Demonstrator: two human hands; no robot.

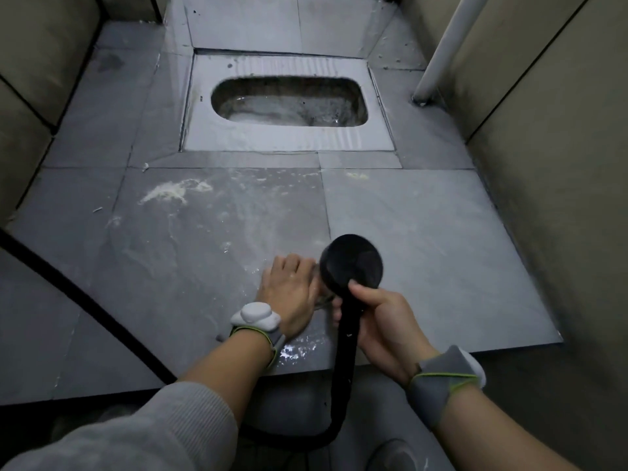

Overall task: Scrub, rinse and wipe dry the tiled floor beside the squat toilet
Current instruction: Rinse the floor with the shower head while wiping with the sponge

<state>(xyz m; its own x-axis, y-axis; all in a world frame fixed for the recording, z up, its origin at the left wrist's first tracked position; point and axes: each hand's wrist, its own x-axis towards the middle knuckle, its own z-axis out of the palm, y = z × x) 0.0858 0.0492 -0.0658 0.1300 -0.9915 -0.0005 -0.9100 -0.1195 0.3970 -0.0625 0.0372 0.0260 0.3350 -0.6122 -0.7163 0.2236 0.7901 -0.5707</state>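
My right hand (380, 317) grips the handle of a black shower head (351, 263), whose round face points down at the grey tiled floor (424, 232) in front of the squat toilet (289, 103). My left hand (290, 288) lies flat on the wet tile just left of the shower head, fingers together and spread forward; something pale under its fingers is too hidden to identify. White soapy residue (166, 193) streaks the tile to the left. The black hose (343, 385) drops from the handle over the platform edge.
The tiled platform ends in a step edge (407, 360) near me, with a lower floor below. Beige walls close in left and right. A white pipe (438, 52) stands at the back right. A dark strip (85, 300) runs diagonally at the left.
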